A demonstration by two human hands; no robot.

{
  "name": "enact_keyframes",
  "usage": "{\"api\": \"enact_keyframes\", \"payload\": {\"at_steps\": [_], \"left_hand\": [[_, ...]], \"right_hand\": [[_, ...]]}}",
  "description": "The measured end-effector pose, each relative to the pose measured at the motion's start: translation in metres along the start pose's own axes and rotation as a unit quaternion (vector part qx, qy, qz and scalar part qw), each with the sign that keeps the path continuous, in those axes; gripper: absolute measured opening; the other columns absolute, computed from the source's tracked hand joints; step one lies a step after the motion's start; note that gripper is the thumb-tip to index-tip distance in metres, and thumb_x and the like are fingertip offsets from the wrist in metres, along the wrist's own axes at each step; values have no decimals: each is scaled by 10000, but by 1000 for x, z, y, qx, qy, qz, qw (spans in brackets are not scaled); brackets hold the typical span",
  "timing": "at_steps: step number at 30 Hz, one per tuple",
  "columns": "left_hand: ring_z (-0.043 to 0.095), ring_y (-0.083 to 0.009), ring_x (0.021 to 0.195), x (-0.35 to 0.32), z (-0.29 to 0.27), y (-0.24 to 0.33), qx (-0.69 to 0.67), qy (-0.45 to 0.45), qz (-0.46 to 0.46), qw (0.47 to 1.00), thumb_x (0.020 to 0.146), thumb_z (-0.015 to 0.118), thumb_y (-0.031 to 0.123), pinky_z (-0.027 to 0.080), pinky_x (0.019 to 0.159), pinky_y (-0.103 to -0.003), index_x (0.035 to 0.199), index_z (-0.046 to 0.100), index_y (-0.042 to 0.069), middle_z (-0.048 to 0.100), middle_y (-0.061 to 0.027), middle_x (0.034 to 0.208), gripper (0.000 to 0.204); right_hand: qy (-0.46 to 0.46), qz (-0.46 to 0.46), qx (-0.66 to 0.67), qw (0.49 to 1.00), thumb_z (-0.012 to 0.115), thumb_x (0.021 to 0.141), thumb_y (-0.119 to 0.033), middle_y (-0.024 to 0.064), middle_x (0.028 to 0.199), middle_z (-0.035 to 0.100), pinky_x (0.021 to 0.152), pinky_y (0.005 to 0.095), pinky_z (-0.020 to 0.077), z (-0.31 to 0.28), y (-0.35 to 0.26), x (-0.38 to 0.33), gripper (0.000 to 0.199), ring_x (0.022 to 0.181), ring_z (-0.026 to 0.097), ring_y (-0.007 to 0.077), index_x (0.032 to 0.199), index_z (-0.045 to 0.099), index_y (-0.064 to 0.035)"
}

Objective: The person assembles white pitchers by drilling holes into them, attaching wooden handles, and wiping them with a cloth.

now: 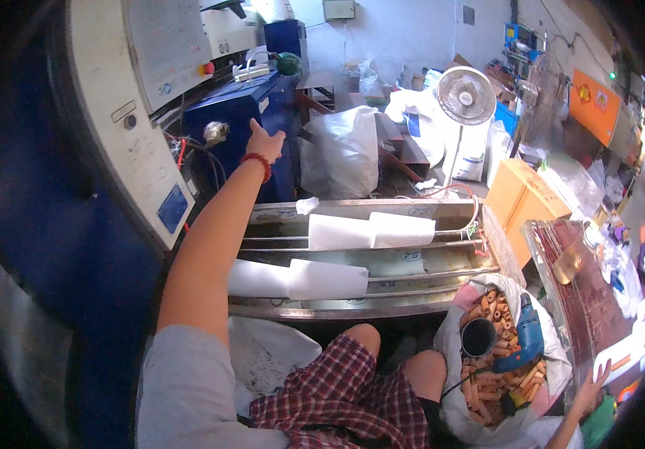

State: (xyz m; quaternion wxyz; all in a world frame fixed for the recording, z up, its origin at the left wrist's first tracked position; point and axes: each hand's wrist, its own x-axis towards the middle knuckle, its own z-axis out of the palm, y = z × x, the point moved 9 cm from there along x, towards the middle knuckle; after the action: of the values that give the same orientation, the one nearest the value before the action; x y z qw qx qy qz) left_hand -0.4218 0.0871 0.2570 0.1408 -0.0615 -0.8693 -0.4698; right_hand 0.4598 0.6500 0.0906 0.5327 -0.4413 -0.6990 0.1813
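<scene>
My left hand (265, 144), with a red bead bracelet on its wrist, reaches far forward with fingers stretched out and nothing in them. It is in front of a dark blue cabinet (236, 108); whether it touches the cabinet I cannot tell. At the lower right, my right hand (586, 393) has its fingers round the edge of a flat white piece (637, 340). Before my knees stands a long trough (382, 305) crossed by metal rods. White sleeve-like pieces (328, 279) lie along the rods.
Close on my right is a white sack (453, 352) of short brown tubes, with a blue drill (530, 337) and a dark cup (479, 338) on top. A standing fan (466, 97), a cardboard box (524, 198) and plastic bags (345, 150) stand beyond. A machine panel (124, 120) rises at left.
</scene>
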Motion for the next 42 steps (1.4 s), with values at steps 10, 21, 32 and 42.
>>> {"api": "enact_keyframes", "payload": {"at_steps": [10,21,32,42], "left_hand": [[628,-176,599,50,-66,-13,8,5,39,999,828,603,230,522,509,-300,1467,54,138,648,-120,905,848],[622,-185,616,-82,38,-58,67,-389,70,916,831,660,270,502,510,-294,1434,-54,3,647,-150,919,973],[600,-144,556,48,-74,-25,-33,-82,54,995,830,646,220,479,441,-259,1467,44,196,627,-83,781,876],[631,-296,882,-108,-3,-221,18,-142,104,984,822,641,218,489,772,-380,1285,440,78,659,-150,941,524]], "right_hand": [[-155,59,104,981,490,863,-26,119,1379,393,1011,363,342,71,-73,-14,514,1217,432,278,1361,361,-32],[-428,-123,34,895,586,819,-17,131,1205,537,761,311,503,214,-312,-188,352,1062,549,225,1164,517,-30],[-757,-363,-83,537,532,824,-219,184,860,641,769,435,469,311,-301,-516,271,839,624,344,1025,560,-39],[-790,-6,17,612,501,908,-219,203,885,641,740,400,485,319,-261,-485,289,833,631,327,1096,572,-12]]}}
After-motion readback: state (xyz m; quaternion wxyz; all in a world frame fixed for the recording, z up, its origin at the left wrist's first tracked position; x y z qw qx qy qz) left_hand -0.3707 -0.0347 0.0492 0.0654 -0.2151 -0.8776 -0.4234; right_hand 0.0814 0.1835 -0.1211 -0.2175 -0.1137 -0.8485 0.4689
